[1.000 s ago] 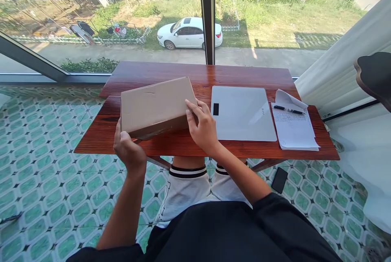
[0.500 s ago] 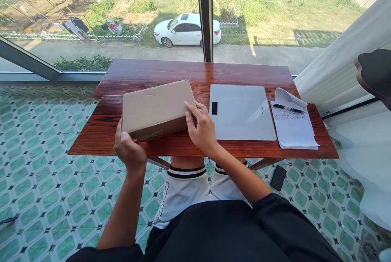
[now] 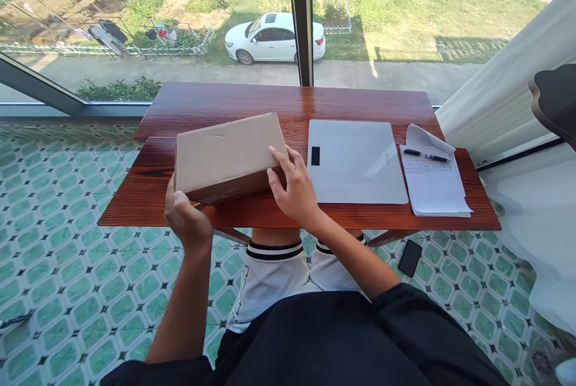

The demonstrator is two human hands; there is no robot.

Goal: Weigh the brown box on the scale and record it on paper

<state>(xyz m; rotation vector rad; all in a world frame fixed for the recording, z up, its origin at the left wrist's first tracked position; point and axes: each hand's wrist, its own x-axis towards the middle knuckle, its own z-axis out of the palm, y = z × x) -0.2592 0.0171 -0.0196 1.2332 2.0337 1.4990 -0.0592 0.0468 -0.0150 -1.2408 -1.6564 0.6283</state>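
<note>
Head view: left hand [image 3: 186, 218] and right hand [image 3: 292, 191] grip cardboard box [image 3: 227, 155] at opposite near corners on desk [image 3: 279, 212].

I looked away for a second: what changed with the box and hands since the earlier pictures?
Very little. The cardboard box stays tilted on the wooden table, gripped by the left hand at its near left corner and the right hand at its right end; nothing was let go. The white pad, papers and pen are unmoved.
</note>
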